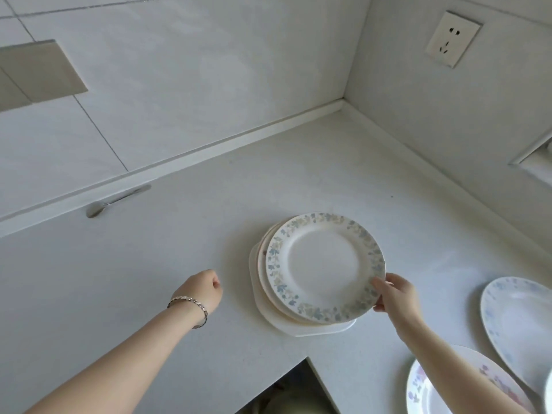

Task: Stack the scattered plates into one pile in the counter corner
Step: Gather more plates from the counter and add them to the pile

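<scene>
A pile of plates (260, 282) sits on the white counter (149, 279), well in front of the corner where the two walls meet. Its top plate (322, 264) is white with a blue-green floral rim. My right hand (394, 297) pinches that plate's near right rim, thumb on top. My left hand (203, 289) hovers over the counter left of the pile, fingers curled into a fist and holding nothing; a bracelet is on its wrist. Two more floral plates lie at the right: one (519, 324) by the edge and one (424, 389) under my right forearm.
A metal spoon (116, 201) lies by the back wall at the left. A wall socket (452, 38) is above the corner. The counter has a cut-out edge (307, 358) at the front, with the floor below.
</scene>
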The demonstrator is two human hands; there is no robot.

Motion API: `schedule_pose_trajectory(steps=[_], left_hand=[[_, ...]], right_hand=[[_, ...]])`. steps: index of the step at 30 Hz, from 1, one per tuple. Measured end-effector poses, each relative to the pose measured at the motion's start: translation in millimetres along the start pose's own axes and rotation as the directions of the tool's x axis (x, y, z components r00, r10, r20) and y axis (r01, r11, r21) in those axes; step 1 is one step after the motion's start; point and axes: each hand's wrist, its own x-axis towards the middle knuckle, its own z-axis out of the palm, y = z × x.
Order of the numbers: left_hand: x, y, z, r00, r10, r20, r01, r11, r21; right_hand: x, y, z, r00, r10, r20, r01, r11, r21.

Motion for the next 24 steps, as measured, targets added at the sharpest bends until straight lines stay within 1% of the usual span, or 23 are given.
schedule_pose_trajectory(steps=[2, 4, 10, 14, 16, 18, 20, 21, 22, 24], left_hand=[[1.1, 2.5, -0.5, 1.0, -0.003, -0.004, 0.003, 1.0, -0.001], [1.3, 4.0, -0.6, 1.0, -0.003, -0.007, 0.003, 1.0, 0.008], [2.1, 2.2, 2.0, 1.0, -0.001, 0.008, 0.001, 0.999, 0.035], [1.6, -1.0, 3.4, 1.0, 0.005, 0.013, -0.006, 0.999, 0.046], [1.6, -2.9, 4.2, 1.0, 0.007, 0.022, -0.009, 0.999, 0.05], [2.2, -5.4, 5.0, 1.0, 0.009, 0.027, -0.01, 0.999, 0.048], [1.9, -9.8, 5.3, 1.0, 0.006, 0.026, -0.007, 0.999, 0.037], [1.2, -12.9, 5.1, 1.0, 0.004, 0.025, -0.005, 1.0, 0.029], [0.2, -16.7, 4.5, 1.0, -0.001, 0.025, 0.001, 1.0, 0.016], [-3.1, -27.5, 1.1, 1.0, -0.024, 0.019, 0.024, 1.0, -0.016]], right_hand=[[-0.3, 2.5, 4.0, 0.998, -0.062, -0.02, 0.057, 0.98, -0.193], [-0.1, 4.8, 6.9, 0.997, -0.082, -0.013, 0.073, 0.943, -0.326], [4.8, 4.6, 19.5, 0.997, -0.051, 0.059, 0.075, 0.83, -0.553], [6.3, -4.2, 22.6, 0.999, -0.016, 0.032, 0.033, 0.772, -0.635], [3.9, -12.8, 21.3, 0.999, -0.045, 0.006, 0.036, 0.69, -0.723], [-2.6, -24.5, 22.5, 0.99, -0.143, 0.008, 0.089, 0.569, -0.817], [-12.4, -37.5, 31.4, 0.962, -0.252, 0.103, 0.216, 0.475, -0.853], [-17.7, -43.3, 39.6, 0.941, -0.291, 0.174, 0.297, 0.46, -0.837], [-22.9, -49.0, 49.8, 0.917, -0.309, 0.253, 0.378, 0.466, -0.8], [-32.2, -60.0, 76.5, 0.869, -0.254, 0.424, 0.493, 0.519, -0.698]])
